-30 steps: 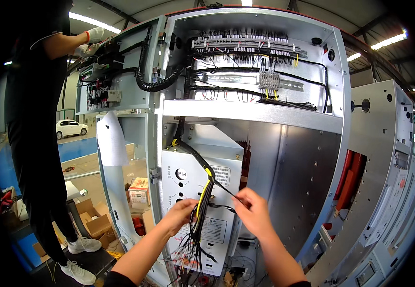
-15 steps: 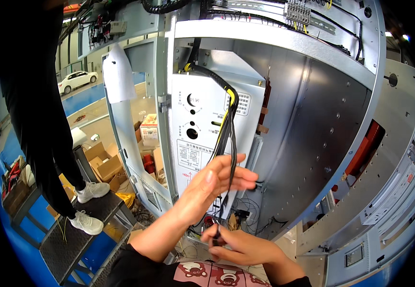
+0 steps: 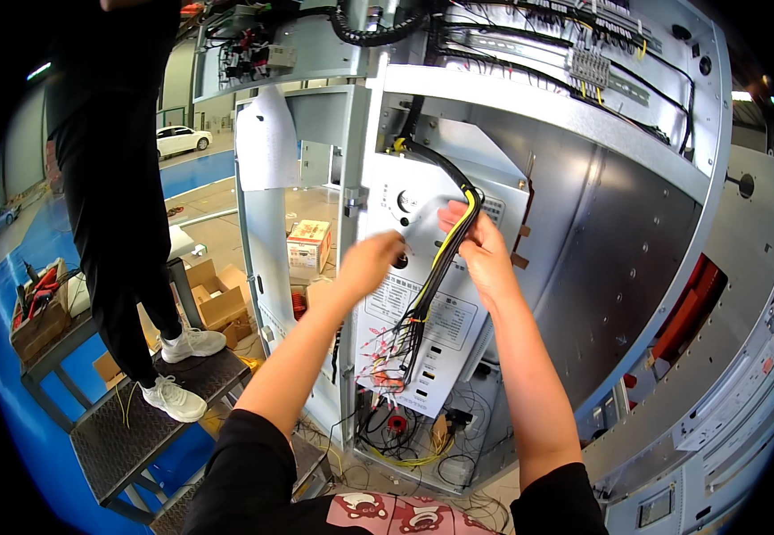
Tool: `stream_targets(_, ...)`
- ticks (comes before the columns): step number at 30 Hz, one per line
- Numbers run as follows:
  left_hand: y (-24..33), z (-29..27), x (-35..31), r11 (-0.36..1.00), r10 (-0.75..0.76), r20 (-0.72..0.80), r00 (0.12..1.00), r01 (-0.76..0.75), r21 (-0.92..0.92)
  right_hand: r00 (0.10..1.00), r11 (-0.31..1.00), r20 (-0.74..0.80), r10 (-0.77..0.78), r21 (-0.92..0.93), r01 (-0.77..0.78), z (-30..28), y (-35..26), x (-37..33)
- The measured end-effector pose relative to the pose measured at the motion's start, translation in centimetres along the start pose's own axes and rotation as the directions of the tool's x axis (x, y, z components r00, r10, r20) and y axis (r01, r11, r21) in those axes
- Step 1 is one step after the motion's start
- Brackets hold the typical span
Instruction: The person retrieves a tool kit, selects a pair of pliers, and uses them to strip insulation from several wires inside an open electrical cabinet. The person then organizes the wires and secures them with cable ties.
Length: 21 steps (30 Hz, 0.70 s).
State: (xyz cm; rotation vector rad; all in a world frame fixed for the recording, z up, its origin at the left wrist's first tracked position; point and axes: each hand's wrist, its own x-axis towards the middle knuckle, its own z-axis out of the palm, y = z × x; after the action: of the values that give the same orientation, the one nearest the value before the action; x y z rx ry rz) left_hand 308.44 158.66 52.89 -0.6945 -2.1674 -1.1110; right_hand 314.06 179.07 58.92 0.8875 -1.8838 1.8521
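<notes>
Black wire bundle [image 3: 445, 259] pinched in my right hand [image 3: 485, 254] fingers; left hand [image 3: 371, 263] beside it, loosely curled, should steady it gently.

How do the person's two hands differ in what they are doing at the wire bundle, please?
The right hand wraps its fingers around the black-and-yellow wire bundle; the left hand sits beside it against the white panel, not gripping the bundle. The right hand is slightly higher. Both are bare and raised inside the cabinet.
</notes>
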Motion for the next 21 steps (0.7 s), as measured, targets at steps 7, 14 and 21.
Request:
stream_targets(7,0.9,4.3,-0.4,0.949,0.311,0.410,0.857,-0.300,-0.092,0.981,0.778,0.181,0.070,0.605,-0.168,-2.2,-0.2,-1.6)
stream_targets(14,4.6,1.3,0.9,0.797,0.147,0.039,0.988,-0.095,-0.596,0.788,0.691,-0.051,-0.613,-0.517,0.504,0.3,-8.6,-5.1)
stream_targets(21,13.9,-2.4,-0.1,0.566,0.068,0.422,0.904,0.313,-0.762,0.847,0.658,0.508,-0.153,-0.587,0.471,3.7,-6.2,-14.7)
